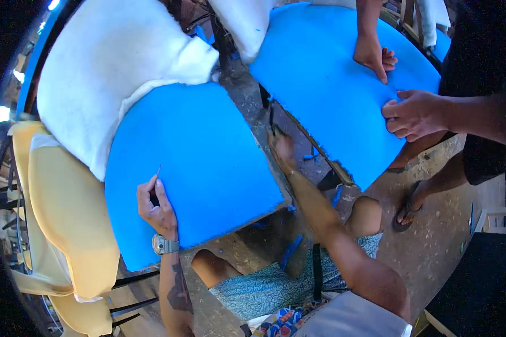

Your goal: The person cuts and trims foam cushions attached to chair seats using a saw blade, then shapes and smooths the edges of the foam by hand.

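Foam (194, 163) (blue, the nearer sheet) lies beneath the left hand (157, 206), bordering white padding (107, 62); laying appears complete, while the uneven near edge apparently needs finishing. The left hand pinches a thin sliver (159, 169); the right hand (283, 149), blurred beyond the sheet's right edge, has a grip that cannot be determined.

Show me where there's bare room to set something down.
The left blue panel looks bare between the left hand and the edge facing the right hand. The right blue panel is bare left of two other hands. It's crowded where white padding borders yellow cushions; the right hand occupies the gap between panels.
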`<state>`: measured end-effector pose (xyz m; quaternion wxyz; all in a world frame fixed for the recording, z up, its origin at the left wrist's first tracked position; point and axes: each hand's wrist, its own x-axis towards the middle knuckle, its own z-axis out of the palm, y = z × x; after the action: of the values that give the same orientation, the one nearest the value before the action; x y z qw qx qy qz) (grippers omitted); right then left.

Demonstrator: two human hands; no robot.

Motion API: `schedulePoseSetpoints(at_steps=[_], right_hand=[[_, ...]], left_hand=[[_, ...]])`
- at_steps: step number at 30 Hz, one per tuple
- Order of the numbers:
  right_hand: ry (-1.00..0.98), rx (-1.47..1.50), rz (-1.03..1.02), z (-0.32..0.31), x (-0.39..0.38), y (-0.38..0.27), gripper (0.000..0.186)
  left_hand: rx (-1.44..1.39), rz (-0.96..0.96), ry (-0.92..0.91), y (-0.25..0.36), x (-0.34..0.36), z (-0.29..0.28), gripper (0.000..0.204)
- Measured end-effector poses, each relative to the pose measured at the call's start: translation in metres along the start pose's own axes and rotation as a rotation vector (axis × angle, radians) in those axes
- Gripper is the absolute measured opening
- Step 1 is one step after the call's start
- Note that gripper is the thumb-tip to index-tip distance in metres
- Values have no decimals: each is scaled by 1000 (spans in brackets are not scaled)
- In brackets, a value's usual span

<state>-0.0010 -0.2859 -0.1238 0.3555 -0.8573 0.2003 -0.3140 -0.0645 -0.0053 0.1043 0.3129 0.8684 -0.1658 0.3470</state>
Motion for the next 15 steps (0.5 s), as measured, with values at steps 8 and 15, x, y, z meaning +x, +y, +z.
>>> schedulePoseSetpoints(at_steps=[8,15], right_hand=[[118,84,-7,4,14,-7,46],[103,79,8,2,-5,-12,50]], left_hand=[[-17,-36,5,-1,-3,1,12],[13,-26,11,-2,0,0,12]])
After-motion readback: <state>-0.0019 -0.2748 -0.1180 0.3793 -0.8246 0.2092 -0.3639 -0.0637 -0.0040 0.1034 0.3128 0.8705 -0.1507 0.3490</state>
